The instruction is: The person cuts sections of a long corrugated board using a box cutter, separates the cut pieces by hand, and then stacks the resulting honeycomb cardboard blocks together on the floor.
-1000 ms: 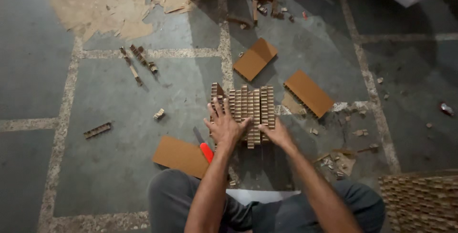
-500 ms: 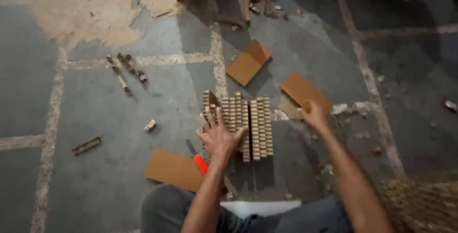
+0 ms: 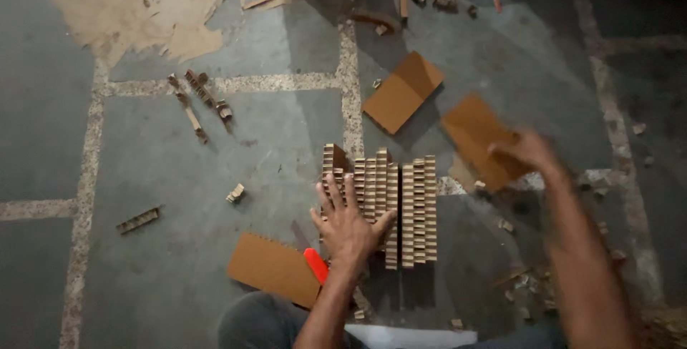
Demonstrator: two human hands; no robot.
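The grey stone floor (image 3: 215,177), crossed by pale speckled seams, filled the view and carried every item. A ragged patch of torn brown paper (image 3: 150,6) lay at its far left corner. Near the middle stood the honeycomb cardboard block (image 3: 401,206), a ribbed stack of corrugated strips resting on the floor directly before the seated person. Three flat cardboard sheets surrounded it: the far sheet (image 3: 402,91) lay beyond the block, the right sheet (image 3: 476,134) lay to its right, and the near sheet (image 3: 273,269) lay at its near left. The left hand (image 3: 348,226) lay flat with fingers spread and released, palm pressing the block's left portion. The right hand (image 3: 531,150), blurred by motion, touched the near edge of the right sheet; whether its fingers grasped the sheet could not be told. A red-handled tool (image 3: 315,264) lay just beside the left wrist, overlapping the near sheet. Loose ribbed strips (image 3: 197,102) lay well apart at left, and a single strip (image 3: 138,220) lay nearer.
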